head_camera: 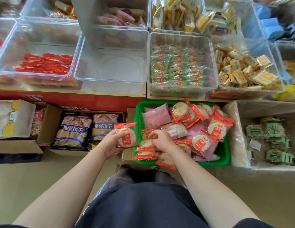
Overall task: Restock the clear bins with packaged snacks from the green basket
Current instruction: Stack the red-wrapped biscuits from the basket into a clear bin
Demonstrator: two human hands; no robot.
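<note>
The green basket (223,153) sits on the floor in front of the shelf, full of red-edged rice cracker packs (203,142) and pink packs (155,117). My left hand (110,142) grips one rice cracker pack (126,135) just left of the basket's edge. My right hand (160,139) pinches another rice cracker pack (146,146) on top of a small stack at the basket's near left corner. Above the basket, on the shelf, stands an empty clear bin (110,63), between a clear bin of red packs (44,65) and a clear bin of green-wrapped packs (178,65).
Cardboard boxes with blue biscuit bags (72,130) stand left of the basket. A lined box with green packs (272,139) stands to its right. A bin of yellow packs (242,69) sits at the shelf's right. More filled bins line the back row.
</note>
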